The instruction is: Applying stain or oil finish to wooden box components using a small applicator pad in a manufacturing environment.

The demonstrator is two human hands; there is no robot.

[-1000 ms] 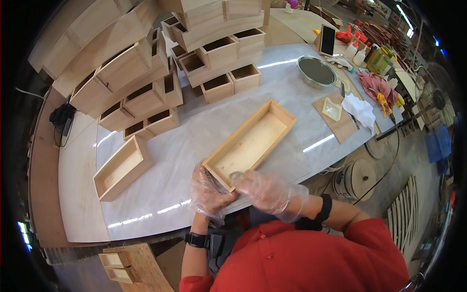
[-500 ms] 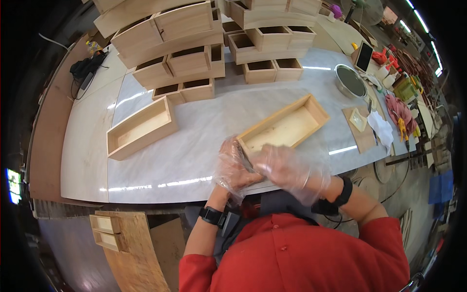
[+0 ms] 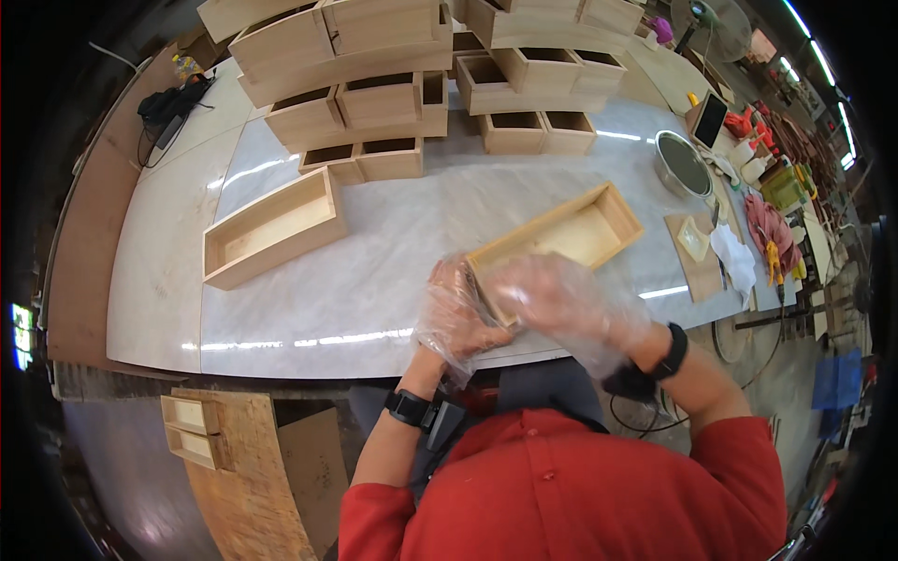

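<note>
A long, open pale-wood box (image 3: 599, 222) lies slantwise on the table in front of me. My left hand (image 3: 456, 309), in a clear plastic glove, grips its near left end, fingers wrapped round the end wall. Over the near side of that box is my right hand (image 3: 552, 292), also in a clear glove and blurred by motion. Its fingers look curled down; whatever is in them, if anything, is hidden. To the left, a second open wooden box (image 3: 276, 229) rests by itself, touched by neither hand.
Stacks of wooden boxes (image 3: 374, 98) stand at the back. At the right are a metal bowl (image 3: 662, 168), a white cloth (image 3: 734, 257), a small tray (image 3: 692, 239) and a propped-up phone (image 3: 711, 120). A black bag (image 3: 168, 110) lies far left. Two small boxes (image 3: 192, 430) sit on a board below the table.
The view has shifted slightly. My right hand has moved a little away from me over the box's near side, while my left hand keeps its grip on the end.
</note>
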